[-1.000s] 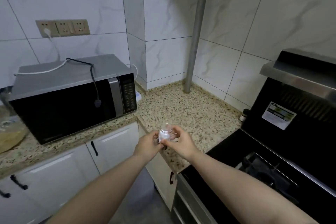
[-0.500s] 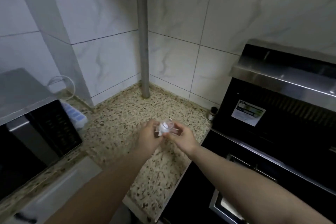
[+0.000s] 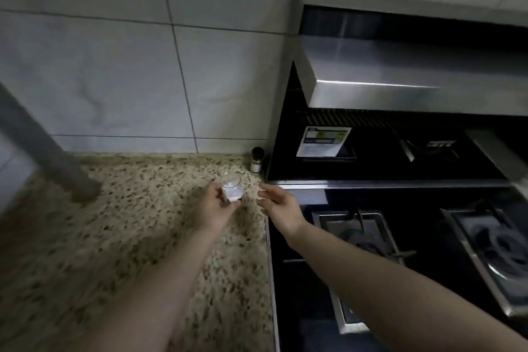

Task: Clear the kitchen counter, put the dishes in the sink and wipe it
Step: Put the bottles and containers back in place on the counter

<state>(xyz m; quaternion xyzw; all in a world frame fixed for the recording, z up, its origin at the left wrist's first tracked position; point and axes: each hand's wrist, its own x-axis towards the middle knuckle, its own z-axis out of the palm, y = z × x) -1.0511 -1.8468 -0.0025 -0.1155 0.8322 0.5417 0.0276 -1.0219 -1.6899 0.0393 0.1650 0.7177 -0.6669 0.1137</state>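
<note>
The glass (image 3: 232, 188) stands upright, mouth up, long axis vertical, with something white inside; what it is cannot be told. The left hand (image 3: 213, 208) grips it from 8 o'clock, just above the speckled surface (image 3: 137, 208). The right hand (image 3: 281, 210) hangs open at 3 o'clock, apart from the glass. A small jar (image 3: 257, 160) stands at 1 o'clock beside the black stove (image 3: 400, 237). Tiled wall (image 3: 128, 66) behind.

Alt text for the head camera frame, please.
The left hand holds a small clear glass with something white inside over a speckled stone counter, while the open right hand hovers beside it. A small dark-capped bottle stands in the corner beside a black stove.
</note>
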